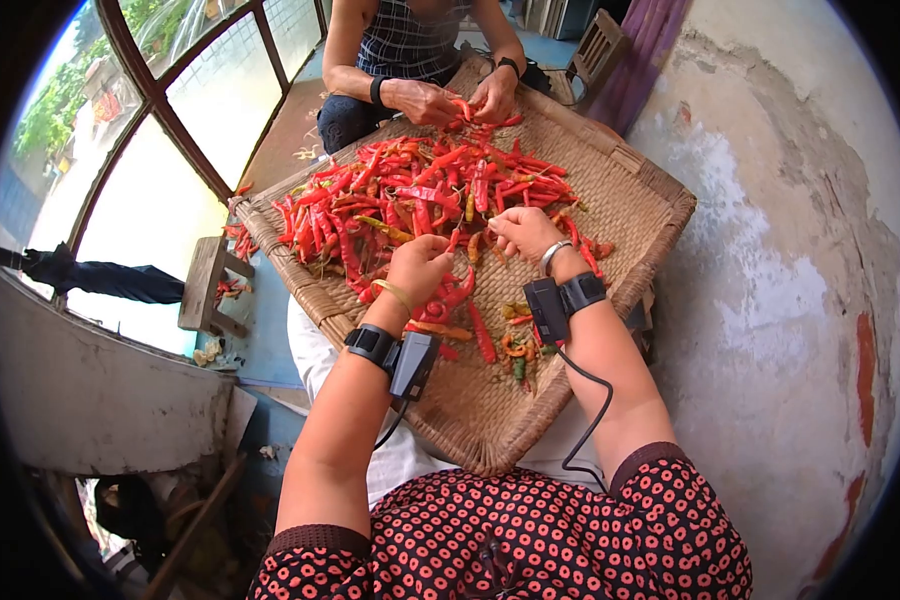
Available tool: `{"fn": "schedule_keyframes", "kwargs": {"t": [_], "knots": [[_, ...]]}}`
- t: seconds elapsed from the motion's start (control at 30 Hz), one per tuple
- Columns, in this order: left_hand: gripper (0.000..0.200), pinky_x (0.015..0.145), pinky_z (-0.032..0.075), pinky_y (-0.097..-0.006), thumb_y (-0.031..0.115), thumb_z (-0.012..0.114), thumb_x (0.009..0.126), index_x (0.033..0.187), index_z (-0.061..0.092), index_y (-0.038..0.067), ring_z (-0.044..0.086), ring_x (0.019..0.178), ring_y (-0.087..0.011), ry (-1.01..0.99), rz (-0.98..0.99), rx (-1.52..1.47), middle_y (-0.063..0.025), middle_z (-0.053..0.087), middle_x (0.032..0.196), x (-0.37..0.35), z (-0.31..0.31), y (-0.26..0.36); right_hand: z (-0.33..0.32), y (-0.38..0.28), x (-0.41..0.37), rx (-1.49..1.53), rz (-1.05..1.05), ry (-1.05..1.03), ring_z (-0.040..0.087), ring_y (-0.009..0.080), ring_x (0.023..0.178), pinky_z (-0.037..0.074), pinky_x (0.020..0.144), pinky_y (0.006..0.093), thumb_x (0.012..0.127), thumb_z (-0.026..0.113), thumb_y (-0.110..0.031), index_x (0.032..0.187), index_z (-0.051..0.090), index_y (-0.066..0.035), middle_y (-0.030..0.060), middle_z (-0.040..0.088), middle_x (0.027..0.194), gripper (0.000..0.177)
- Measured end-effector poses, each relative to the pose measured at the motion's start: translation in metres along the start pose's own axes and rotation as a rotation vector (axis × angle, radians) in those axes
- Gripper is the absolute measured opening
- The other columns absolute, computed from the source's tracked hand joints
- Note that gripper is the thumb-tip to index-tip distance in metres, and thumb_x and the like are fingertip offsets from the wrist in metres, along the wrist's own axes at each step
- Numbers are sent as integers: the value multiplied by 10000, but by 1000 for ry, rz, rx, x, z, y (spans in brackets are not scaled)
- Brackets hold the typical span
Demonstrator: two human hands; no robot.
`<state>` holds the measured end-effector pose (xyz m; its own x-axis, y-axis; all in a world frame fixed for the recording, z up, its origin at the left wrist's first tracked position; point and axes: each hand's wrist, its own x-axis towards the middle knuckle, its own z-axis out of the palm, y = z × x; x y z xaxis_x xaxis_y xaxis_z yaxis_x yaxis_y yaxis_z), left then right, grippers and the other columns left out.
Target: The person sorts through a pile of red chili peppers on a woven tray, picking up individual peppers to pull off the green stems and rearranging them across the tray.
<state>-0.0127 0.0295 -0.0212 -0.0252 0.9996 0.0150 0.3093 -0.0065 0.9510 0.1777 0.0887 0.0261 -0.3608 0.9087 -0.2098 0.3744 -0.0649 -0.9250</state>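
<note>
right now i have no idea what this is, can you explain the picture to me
No robot here: the one picture comes from a camera on a person's head, looking forward and down at that person's bare left hand and right hand. A woven tray holds a pile of mostly red peppers. The left hand pinches one pepper; whether the right holds anything is too small to tell. A dark box is strapped near each wrist. Across the tray, another person's hands handle peppers too.
</note>
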Motion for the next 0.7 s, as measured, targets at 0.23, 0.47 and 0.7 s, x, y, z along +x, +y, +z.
{"fn": "schedule_keyframes", "kwargs": {"t": [0.23,0.47,0.7], "knots": [[136,468,396,-173,86,588,782,894,550,18,504,561,-31,-151,5,-25,-12,587,713,-14,0,11,29,-3,-6,-21,21,-282,502,83,470,397,427,212,774,605,-296,768,592,-44,15,544,591,252],[133,492,429,-246,161,606,770,847,582,55,552,546,-138,15,162,162,-58,606,695,-8,-3,12,8,-2,3,-50,18,-257,489,70,456,388,401,212,764,608,-247,800,556,-51,11,547,595,206],[164,699,442,-374,203,618,697,834,593,117,530,826,-276,418,209,714,-80,584,825,-6,-13,11,-20,-7,-1,829,-132,312,546,87,521,439,452,226,785,583,-197,917,573,-34,12,565,660,210]]}}
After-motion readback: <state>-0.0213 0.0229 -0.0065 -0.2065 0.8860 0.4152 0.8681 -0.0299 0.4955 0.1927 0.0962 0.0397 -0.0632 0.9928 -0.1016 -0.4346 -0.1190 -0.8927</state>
